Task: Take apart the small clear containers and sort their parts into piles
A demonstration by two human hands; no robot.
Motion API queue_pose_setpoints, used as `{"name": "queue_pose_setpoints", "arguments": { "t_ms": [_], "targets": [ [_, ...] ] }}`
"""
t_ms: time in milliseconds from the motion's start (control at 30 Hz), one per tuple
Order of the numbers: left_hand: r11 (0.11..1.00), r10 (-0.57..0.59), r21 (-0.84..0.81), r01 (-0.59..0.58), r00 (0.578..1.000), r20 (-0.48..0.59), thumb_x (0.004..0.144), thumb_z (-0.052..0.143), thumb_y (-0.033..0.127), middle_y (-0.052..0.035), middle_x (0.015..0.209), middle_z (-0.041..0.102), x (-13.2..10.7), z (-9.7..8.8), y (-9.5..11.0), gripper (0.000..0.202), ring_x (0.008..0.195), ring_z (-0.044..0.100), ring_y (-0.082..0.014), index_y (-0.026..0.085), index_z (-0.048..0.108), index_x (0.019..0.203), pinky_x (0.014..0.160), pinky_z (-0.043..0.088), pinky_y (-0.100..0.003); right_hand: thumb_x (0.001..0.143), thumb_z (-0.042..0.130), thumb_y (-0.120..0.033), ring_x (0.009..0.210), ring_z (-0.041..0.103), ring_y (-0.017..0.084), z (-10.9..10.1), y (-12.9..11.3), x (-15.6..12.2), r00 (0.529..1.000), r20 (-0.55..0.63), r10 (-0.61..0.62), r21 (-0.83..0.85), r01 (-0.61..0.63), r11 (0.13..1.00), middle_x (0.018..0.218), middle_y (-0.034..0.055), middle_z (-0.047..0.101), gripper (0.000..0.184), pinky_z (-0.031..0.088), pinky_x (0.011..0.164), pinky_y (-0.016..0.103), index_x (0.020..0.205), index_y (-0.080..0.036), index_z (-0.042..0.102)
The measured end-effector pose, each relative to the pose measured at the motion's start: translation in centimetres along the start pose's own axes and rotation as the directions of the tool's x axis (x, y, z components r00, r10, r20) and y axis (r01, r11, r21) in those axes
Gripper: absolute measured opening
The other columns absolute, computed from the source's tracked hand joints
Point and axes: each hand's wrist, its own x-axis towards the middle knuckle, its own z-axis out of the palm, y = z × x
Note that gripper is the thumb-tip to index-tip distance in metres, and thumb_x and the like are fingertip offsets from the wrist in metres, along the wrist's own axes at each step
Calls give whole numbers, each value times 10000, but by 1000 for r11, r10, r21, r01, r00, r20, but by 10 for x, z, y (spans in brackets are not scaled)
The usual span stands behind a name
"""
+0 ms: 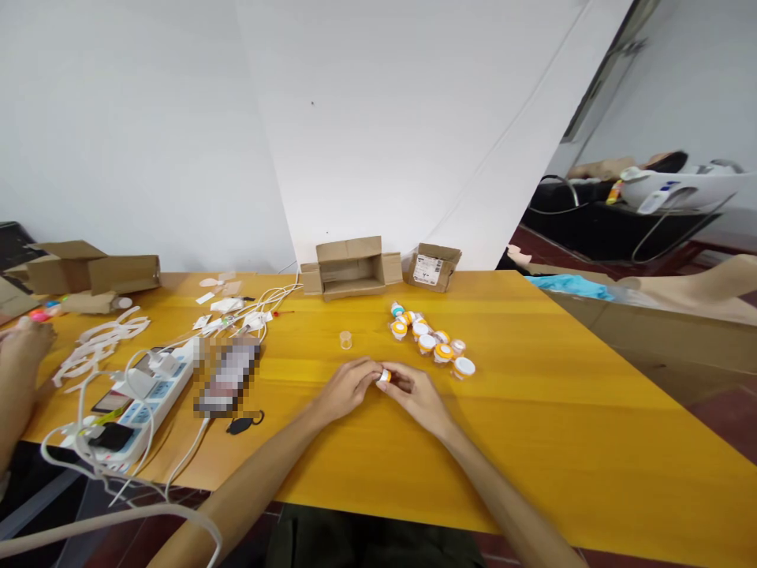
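Note:
Above the middle of the yellow table (532,442), my left hand (348,386) and my right hand (417,394) meet around a small white-and-orange cap (385,376). The fingers of both hands are closed on it and hide most of it. Just beyond my left hand stands a small clear plastic cup (346,340). Past my right hand lies a loose group of small clear containers with orange and white lids (443,352). One piece with a teal band (397,309) sits at the group's far end.
Against the wall stand an open cardboard box (352,272) and a smaller labelled box (434,267). To the left are a white power strip (154,398) with tangled cables, a blurred-out phone (230,375) and a black ring-shaped item (244,423). Another person's hand (27,347) shows at the far left.

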Motion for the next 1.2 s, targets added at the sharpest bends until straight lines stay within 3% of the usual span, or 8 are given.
{"name": "queue_pose_setpoints", "arguments": {
  "t_ms": [267,400,567,667,867,1067,1200],
  "targets": [
    [997,-27,-70,24,999,-45,1003,403,298,-59,828,681,1,0,-6,345,768,612,-176,184,710,895,742,471,-268,807,668,-453,793,668,208,-6,-3,-3,998,3,-65,-116,64,991,883,55,719,314,584,723,342,993,-219,761],
    [991,-66,-119,60,996,-55,985,443,320,-50,835,704,3,-2,-8,322,765,621,-174,199,729,903,746,476,-270,804,680,-455,874,695,223,-7,0,-3,998,-29,-53,-74,50,996,979,62,744,318,592,807,373,1024,-230,726],
    [975,-152,-187,118,971,-183,950,493,351,-30,820,689,5,-4,-5,258,722,592,-159,192,693,909,693,459,-255,789,681,-439,959,716,235,-5,9,1,992,-125,-30,2,30,1000,1034,71,744,257,586,868,396,939,-240,622],
    [960,-218,-227,164,947,-236,912,550,371,1,764,642,5,-4,-4,208,666,545,-139,191,653,903,653,440,-243,793,665,-403,1017,708,252,-6,15,2,979,-193,-65,-79,50,996,1087,87,735,193,561,923,433,883,-249,589],
    [951,-231,-255,174,948,-219,874,594,371,-5,780,624,6,-4,0,189,688,532,-141,190,629,831,672,436,-248,780,635,-318,1005,699,286,-7,22,0,969,-227,-94,-370,4,929,1024,69,741,167,535,933,494,935,-258,614],
    [968,-180,-210,135,960,-213,873,603,310,-15,826,629,6,-3,-3,131,735,557,-152,191,653,854,731,463,-269,803,609,-303,984,699,272,-5,18,-1,960,-230,-158,-438,43,898,1001,63,739,158,548,911,460,954,-257,625],
    [970,-147,-220,108,974,-174,897,593,337,-35,861,639,5,-2,-3,177,770,573,-166,188,688,904,756,470,-282,836,580,-305,958,695,241,-2,10,-2,964,-180,-197,-391,114,914,1035,55,733,173,557,895,420,995,-257,630]
  ]
}}
